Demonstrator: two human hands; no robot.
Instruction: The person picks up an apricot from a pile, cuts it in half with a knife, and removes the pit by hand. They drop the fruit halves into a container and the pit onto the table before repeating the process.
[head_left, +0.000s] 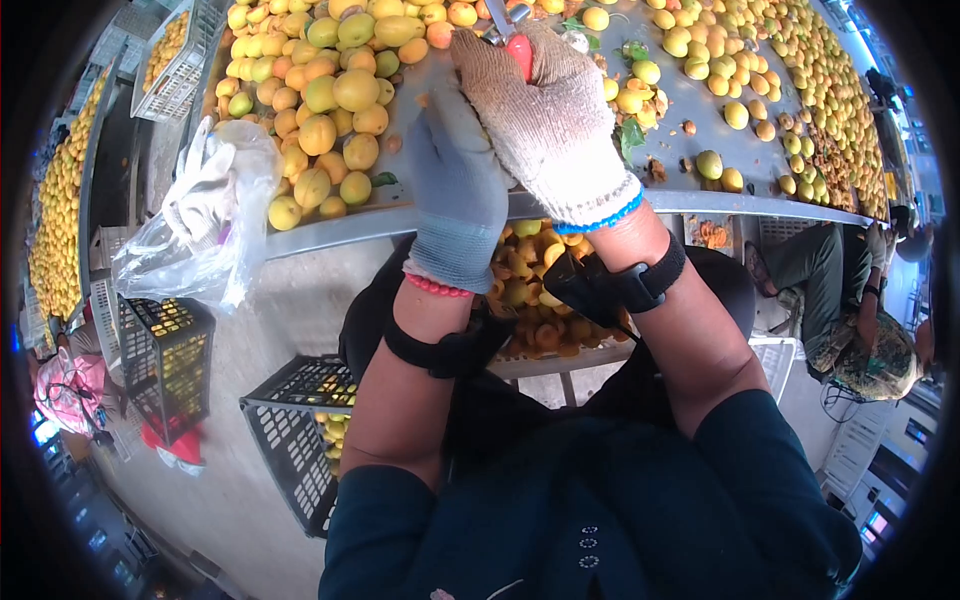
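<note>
My right hand (547, 120), in a stained white knit glove with a blue cuff edge, is closed on a tool with a red handle (519, 56). A metal part of this tool (499, 16) reaches towards the top rim of the view. My left hand (459, 157), in a grey-blue glove, is pressed close beside the right one; its fingertips and whatever lies between the palms are hidden. Both hands are above the metal table (660, 161), among whole apricots (356, 90). Below the table edge, between my knees, lie many opened apricot pieces (536, 289) in a container.
A clear plastic bag (217, 217) with white gloves overhangs the table's left edge. Black crates (300, 427) of fruit stand on the floor at left. More apricots (817, 67) and torn scraps cover the right side. A co-worker (862, 330) sits at right; another person (75, 382) is at left.
</note>
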